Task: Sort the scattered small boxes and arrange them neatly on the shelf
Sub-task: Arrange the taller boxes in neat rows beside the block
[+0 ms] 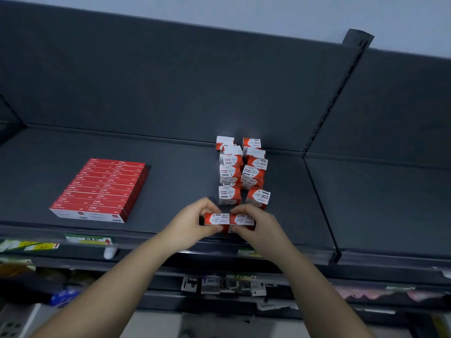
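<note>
Two hands, one box in each: the curled fingers of my left hand (192, 222) lie over the top edge of the left paper-clip box (216, 218), with the thumb under it. My right hand (260, 225) pinches the right paper-clip box (242, 219) the same way. Both boxes are red and white and touch end to end just below the centre of the frame, over the front part of the dark grey shelf (170, 191). Something red shows beneath them; I cannot tell whether it is another box. Just behind them, two uneven columns of paper-clip boxes (230, 170) run toward the back panel, some tilted. Well apart, at the left of the frame, lies a tidy block of flat red staple boxes (102, 189). Price labels (87, 240) line the shelf's front lip at lower left.
</note>
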